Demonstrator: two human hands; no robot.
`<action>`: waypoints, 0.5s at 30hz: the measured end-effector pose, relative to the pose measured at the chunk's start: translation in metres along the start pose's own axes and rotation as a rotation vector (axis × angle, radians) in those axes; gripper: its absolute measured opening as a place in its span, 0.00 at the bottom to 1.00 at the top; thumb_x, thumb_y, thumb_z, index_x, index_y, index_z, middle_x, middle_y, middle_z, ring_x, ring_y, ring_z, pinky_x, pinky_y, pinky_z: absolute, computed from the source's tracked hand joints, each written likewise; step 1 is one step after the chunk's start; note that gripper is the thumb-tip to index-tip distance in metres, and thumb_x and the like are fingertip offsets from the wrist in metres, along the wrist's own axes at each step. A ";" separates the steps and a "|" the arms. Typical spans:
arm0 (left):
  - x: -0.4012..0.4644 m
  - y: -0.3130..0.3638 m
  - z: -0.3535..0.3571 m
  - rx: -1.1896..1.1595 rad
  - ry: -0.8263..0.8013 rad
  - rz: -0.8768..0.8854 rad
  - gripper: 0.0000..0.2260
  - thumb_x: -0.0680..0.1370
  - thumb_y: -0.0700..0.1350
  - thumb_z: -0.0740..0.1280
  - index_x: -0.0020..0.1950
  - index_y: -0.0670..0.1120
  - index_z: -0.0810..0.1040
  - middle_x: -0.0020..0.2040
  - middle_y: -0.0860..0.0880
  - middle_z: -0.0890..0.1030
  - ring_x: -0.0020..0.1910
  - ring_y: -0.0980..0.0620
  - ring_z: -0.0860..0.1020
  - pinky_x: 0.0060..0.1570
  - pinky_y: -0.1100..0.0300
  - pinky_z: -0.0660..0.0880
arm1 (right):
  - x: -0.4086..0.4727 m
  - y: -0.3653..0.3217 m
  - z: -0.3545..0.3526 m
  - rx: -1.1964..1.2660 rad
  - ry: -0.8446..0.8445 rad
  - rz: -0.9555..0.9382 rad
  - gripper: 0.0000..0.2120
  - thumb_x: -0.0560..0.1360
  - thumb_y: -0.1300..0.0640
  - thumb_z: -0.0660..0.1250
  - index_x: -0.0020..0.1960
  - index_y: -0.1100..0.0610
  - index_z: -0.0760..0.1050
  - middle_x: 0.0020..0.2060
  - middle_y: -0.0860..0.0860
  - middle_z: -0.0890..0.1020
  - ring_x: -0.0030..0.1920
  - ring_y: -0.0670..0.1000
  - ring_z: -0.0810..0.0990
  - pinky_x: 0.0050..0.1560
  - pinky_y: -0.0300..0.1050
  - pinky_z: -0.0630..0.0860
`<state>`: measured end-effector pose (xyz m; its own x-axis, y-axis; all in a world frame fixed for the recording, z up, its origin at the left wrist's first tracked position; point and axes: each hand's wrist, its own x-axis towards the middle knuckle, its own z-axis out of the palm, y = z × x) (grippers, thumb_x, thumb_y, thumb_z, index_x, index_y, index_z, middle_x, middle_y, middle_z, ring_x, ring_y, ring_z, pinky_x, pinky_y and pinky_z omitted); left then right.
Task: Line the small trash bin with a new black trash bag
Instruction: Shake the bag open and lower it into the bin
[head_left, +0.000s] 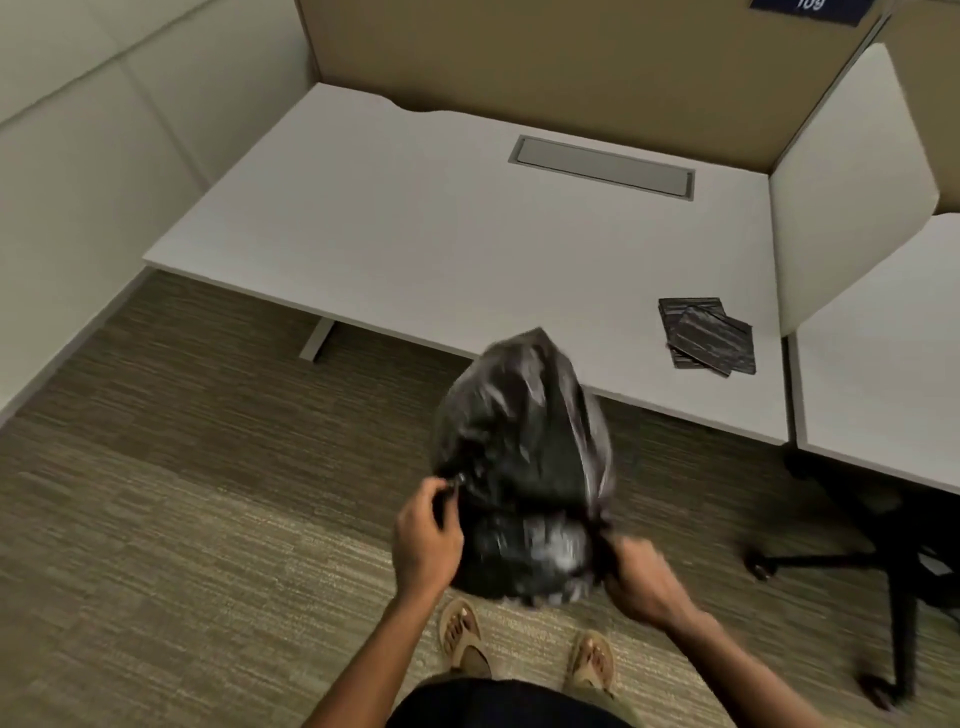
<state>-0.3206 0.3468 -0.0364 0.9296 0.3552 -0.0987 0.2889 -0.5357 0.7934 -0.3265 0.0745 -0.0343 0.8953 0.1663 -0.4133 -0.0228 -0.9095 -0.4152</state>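
A black trash bag billows in the air in front of me, puffed up and blurred, its closed end pointing away over the desk edge. My left hand pinches the bag's rim on the left. My right hand grips the rim on the right. The mouth of the bag faces down toward me between the two hands. No trash bin shows in view. A small stack of folded black bags lies on the white desk near its front right corner.
Beige partition walls enclose the desk at the back and right. A grey cable hatch is set in the desktop. A black office chair base stands on the carpet at the right. My sandalled feet are below the bag.
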 end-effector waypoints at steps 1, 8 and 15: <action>-0.006 -0.016 0.009 0.044 -0.073 -0.058 0.04 0.82 0.44 0.67 0.56 0.50 0.80 0.48 0.51 0.83 0.48 0.49 0.83 0.42 0.57 0.77 | -0.005 0.012 0.019 -0.051 -0.160 0.100 0.10 0.79 0.56 0.62 0.57 0.51 0.80 0.52 0.52 0.86 0.54 0.59 0.85 0.41 0.39 0.75; 0.016 -0.014 0.014 -0.133 0.049 -0.226 0.08 0.83 0.43 0.64 0.52 0.58 0.74 0.43 0.60 0.79 0.42 0.59 0.79 0.36 0.64 0.71 | 0.005 0.010 0.024 0.182 0.042 0.167 0.31 0.76 0.62 0.64 0.78 0.48 0.70 0.63 0.52 0.85 0.61 0.54 0.84 0.58 0.47 0.78; 0.066 0.022 0.009 -0.396 -0.045 -0.377 0.07 0.83 0.52 0.63 0.54 0.53 0.80 0.47 0.50 0.84 0.46 0.48 0.84 0.44 0.50 0.82 | 0.008 0.016 0.003 0.066 -0.076 0.240 0.15 0.74 0.56 0.70 0.58 0.46 0.86 0.44 0.43 0.87 0.44 0.44 0.84 0.48 0.46 0.83</action>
<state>-0.2508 0.3515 -0.0313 0.7896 0.4287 -0.4390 0.5041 -0.0455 0.8624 -0.3215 0.0630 -0.0467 0.8247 -0.0209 -0.5652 -0.2618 -0.8999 -0.3488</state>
